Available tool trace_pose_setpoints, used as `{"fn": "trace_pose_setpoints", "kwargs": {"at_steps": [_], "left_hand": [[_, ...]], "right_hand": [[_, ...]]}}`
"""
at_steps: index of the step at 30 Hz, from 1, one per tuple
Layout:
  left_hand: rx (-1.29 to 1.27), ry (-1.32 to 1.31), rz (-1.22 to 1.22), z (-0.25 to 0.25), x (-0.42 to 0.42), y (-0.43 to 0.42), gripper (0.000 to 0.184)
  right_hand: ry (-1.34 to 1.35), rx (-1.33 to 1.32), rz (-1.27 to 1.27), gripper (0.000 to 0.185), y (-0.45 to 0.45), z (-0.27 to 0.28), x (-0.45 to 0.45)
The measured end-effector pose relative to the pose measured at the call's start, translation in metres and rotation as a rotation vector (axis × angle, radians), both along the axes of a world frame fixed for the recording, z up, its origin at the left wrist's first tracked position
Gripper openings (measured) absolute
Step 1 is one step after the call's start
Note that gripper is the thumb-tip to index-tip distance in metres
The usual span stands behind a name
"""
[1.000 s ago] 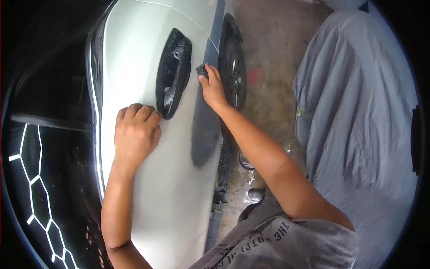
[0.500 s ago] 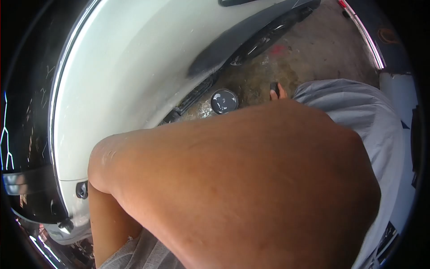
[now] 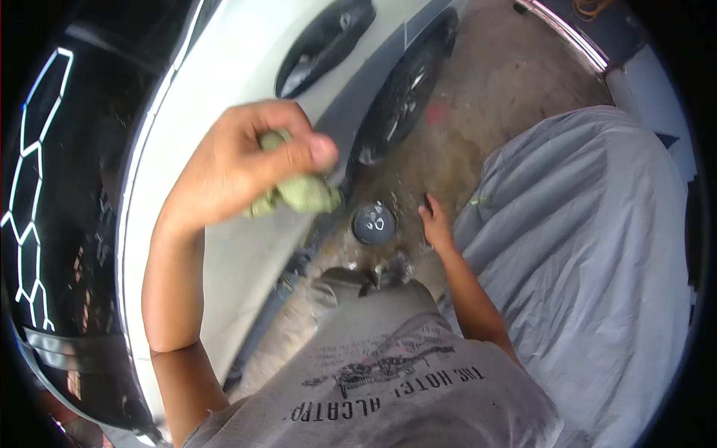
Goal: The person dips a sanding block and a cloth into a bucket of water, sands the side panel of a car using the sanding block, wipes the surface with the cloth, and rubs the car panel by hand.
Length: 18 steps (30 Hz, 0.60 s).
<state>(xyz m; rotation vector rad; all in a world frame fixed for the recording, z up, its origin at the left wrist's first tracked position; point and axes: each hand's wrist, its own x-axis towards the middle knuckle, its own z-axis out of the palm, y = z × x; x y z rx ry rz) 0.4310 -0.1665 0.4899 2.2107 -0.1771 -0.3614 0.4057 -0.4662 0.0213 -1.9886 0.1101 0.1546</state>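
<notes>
My left hand [image 3: 250,160] is raised in front of the white car body [image 3: 239,254], fingers curled round a crumpled light-green cloth [image 3: 310,194]. Part of the cloth is covered by the fingers. Lower and to the right hangs my right hand [image 3: 438,224], its thumb and fingers closed on a small dark block [image 3: 426,201] that is mostly hidden. A round bucket [image 3: 373,223] with shiny dark liquid stands on the floor, a little left of my right hand.
The car's wheel [image 3: 403,104] and headlight [image 3: 325,45] are ahead, with its dark glossy glass [image 3: 82,179] at the left. A grey fabric cover [image 3: 575,284] drapes over something large on the right. The floor [image 3: 508,82] looks wet around the bucket.
My left arm, which filled much of the view, has drawn back, bringing the hand and green cloth into sight. The view has shifted, and my right hand appears lower with its forearm showing.
</notes>
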Motion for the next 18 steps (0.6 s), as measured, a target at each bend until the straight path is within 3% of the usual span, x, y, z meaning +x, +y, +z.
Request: {"fn": "trace_pose_setpoints", "kwargs": {"at_steps": [5,8,11,14,18], "left_hand": [[0.345,-0.518,0.244,0.050,0.112,-0.010,0.029],[0.817,-1.321,-0.100,0.038,0.201,0.021,0.024],[1.272,-1.266,-0.302,0.021,0.231,0.040,0.035],[1.287,-1.297,-0.283,0.021,0.212,0.028,0.058],[1.149,-1.295,-0.361,0.016,0.226,0.033,0.048]], "right_hand": [[-0.008,0.259,-0.123,0.056,0.051,-0.038,0.011],[-0.034,0.389,-0.082,0.060,0.087,0.030,0.057],[-0.285,0.329,-0.062,0.063,0.117,0.105,0.126],[-0.449,0.304,-0.122,0.063,0.138,0.158,0.192],[-0.594,0.324,-0.246,0.059,0.151,0.180,0.269]]}}
